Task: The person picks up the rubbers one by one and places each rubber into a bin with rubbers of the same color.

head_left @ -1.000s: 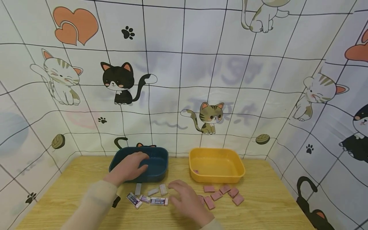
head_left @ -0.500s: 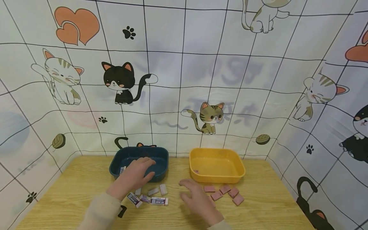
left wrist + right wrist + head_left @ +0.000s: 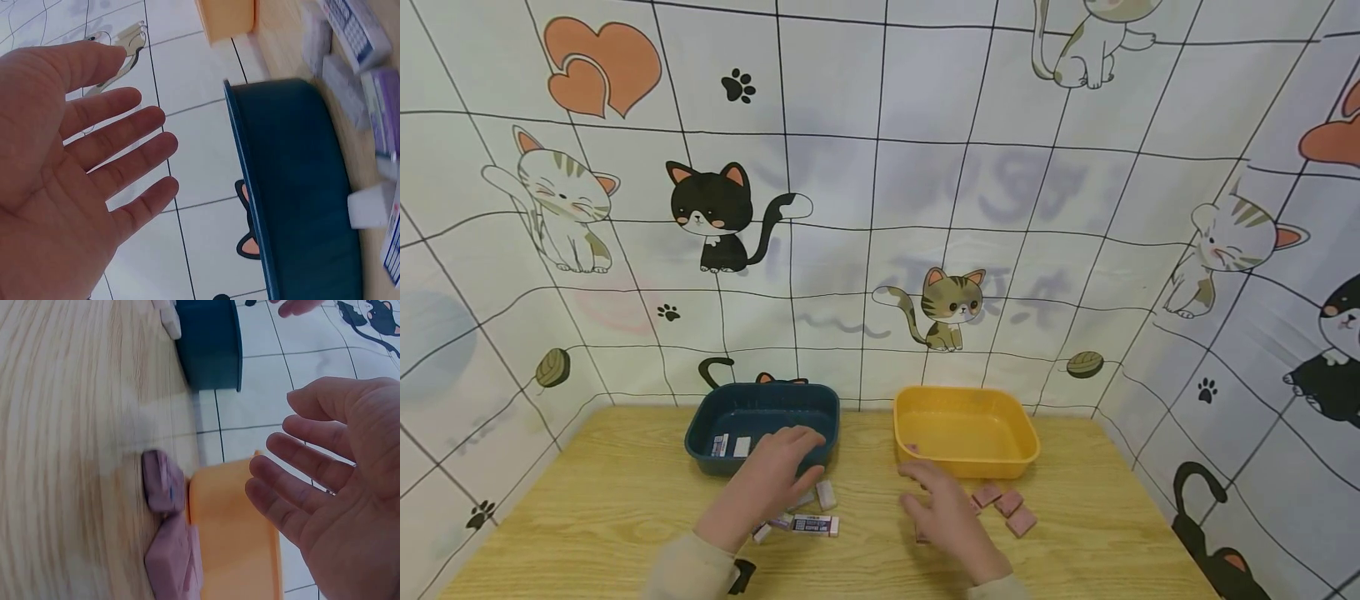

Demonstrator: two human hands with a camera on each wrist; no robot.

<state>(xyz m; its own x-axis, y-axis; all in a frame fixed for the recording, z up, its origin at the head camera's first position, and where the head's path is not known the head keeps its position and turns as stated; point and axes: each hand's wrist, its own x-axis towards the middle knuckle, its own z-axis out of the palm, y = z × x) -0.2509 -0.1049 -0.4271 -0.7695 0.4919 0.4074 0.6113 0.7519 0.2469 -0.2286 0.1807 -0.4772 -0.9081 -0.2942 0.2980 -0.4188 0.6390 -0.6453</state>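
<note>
My left hand (image 3: pixel 775 475) hovers over the front right of a dark blue bin (image 3: pixel 707 462), palm bare and fingers loosely spread in the left wrist view. Inside that bin lie a printed eraser (image 3: pixel 720 445) and a white eraser (image 3: pixel 742 447). Several white and purple-sleeved erasers, one a printed soft eraser (image 3: pixel 816 525), lie on the table in front of it, partly hidden by the hand. My right hand (image 3: pixel 951 517), also holding nothing, is above several pink erasers (image 3: pixel 1021 522) before the yellow bin (image 3: pixel 970 467). A small pink piece (image 3: pixel 912 448) shows inside the yellow bin.
Both bins stand side by side at the back of the wooden table (image 3: pixel 1097 517), with a gap between them. A white cloth printed with cats (image 3: pixel 722 217) hangs close behind and along both sides. A black strap (image 3: pixel 742 575) is at my left wrist.
My left hand has drawn back and right out of the dark blue bin, uncovering the two erasers inside. My right hand has moved right, over the pink erasers.
</note>
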